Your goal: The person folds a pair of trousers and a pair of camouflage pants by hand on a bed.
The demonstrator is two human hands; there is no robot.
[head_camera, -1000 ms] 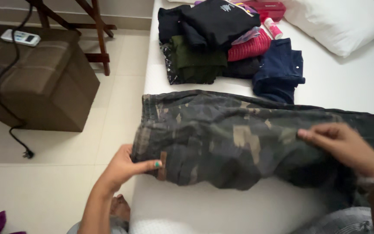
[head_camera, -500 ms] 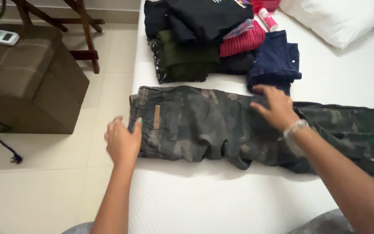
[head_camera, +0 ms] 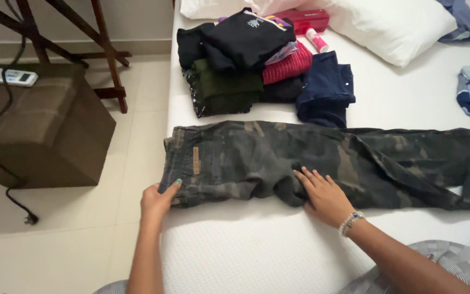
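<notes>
We have the camouflage trousers (head_camera: 322, 158) laid lengthwise across the white mattress (head_camera: 267, 256), waistband toward the bed's edge, legs running away to our right. Our left hand (head_camera: 158, 200) sits at the lower waistband corner, thumb on top; it seems to pinch the cloth there, though the fingers beneath are hidden, so we cannot tell for certain. Our right hand (head_camera: 325, 196) lies open and flat on the crotch fold, fingers spread, pressing the fabric smooth against the mattress. Just beyond that hand, past the trousers, sits a pile of folded clothes (head_camera: 257, 65) beside a white pillow (head_camera: 393, 27). Beyond our left hand, off the bed, stands a brown ottoman (head_camera: 44, 125).
</notes>
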